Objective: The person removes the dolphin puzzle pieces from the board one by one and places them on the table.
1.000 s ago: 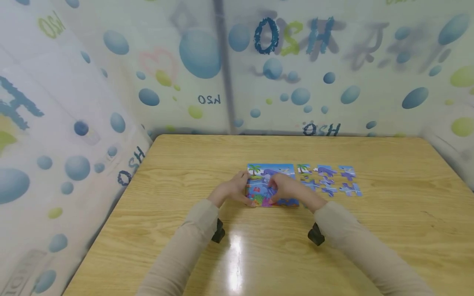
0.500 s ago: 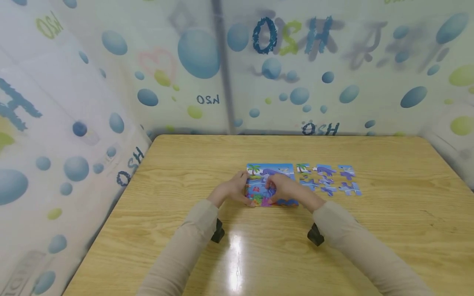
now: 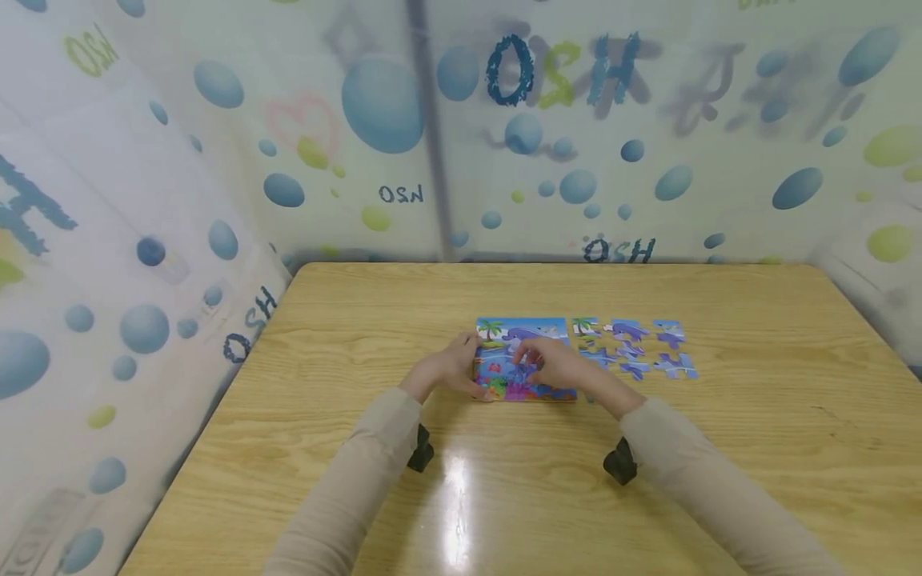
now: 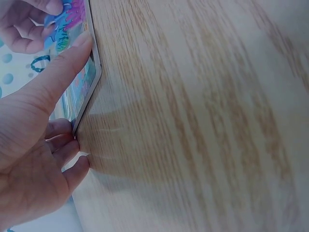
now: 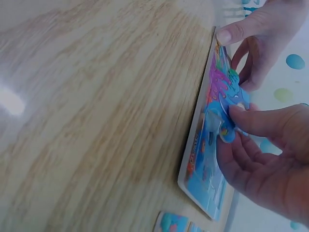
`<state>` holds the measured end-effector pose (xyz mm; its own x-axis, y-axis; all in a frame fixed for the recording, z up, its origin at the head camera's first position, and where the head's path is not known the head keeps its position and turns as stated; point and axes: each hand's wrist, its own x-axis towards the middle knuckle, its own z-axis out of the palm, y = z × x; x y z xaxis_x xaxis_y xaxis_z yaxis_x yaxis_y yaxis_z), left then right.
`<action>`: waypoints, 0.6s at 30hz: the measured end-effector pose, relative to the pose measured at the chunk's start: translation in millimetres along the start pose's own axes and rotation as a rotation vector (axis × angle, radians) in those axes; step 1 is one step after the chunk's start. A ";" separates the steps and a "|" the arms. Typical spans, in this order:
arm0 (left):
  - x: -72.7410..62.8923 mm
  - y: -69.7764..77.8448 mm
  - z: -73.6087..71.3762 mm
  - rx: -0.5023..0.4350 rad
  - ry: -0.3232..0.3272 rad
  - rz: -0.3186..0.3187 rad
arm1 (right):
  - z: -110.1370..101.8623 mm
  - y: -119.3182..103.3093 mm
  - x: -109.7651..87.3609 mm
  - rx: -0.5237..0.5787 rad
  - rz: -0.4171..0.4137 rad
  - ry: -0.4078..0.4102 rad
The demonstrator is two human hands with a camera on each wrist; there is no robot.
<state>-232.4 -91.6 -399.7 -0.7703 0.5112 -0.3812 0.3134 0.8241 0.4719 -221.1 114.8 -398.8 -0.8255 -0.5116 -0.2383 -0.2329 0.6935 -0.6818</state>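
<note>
A jigsaw puzzle tray (image 3: 495,370) with a sea picture of a dolphin, a palm tree and coral lies on the wooden table. My left hand (image 3: 455,366) holds its left side, the thumb on top by the near edge and the fingers against the side edge. Over the picture, my right hand (image 3: 558,364) pinches a blue puzzle piece (image 5: 226,130) between thumb and fingers. In the right wrist view that piece is tilted up off the tray. Part of the tray is hidden under my right hand.
Several loose puzzle pieces (image 3: 634,370) lie in rough rows just right of the tray. The table (image 3: 346,320) meets a wall (image 3: 324,224) printed with bubbles at the back and left. Light glares on the tabletop near the front.
My right hand has lifted a little from the tray's picture, with a blue puzzle piece pinched in its fingers. The left hand keeps its hold on the tray. The head view has shifted slightly.
</note>
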 end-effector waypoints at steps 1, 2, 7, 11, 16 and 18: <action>0.0 0.5 0.0 0.001 -0.001 -0.001 | -1.3 1.1 -0.7 0.024 0.012 -0.013; -0.1 0.9 -0.1 0.001 -0.002 0.000 | -2.4 2.2 -1.4 0.052 0.020 -0.027; -0.4 2.5 -0.6 0.001 -0.002 0.000 | -10.6 6.6 -7.2 0.164 -0.020 -0.067; -0.8 2.5 -1.4 -0.006 -0.005 0.001 | -19.6 13.8 -15.2 0.219 -0.051 -0.076; -0.9 2.3 -1.0 -0.011 -0.008 0.006 | -34.6 31.6 -31.9 0.233 -0.009 -0.037; -1.4 2.6 -0.4 -0.017 -0.005 0.005 | -41.8 39.2 -40.8 0.251 0.026 -0.020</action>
<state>-230.8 -90.2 -397.6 -0.7659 0.5164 -0.3831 0.3076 0.8175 0.4869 -218.1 184.1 -386.9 -0.8184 -0.5074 -0.2699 -0.0751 0.5600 -0.8251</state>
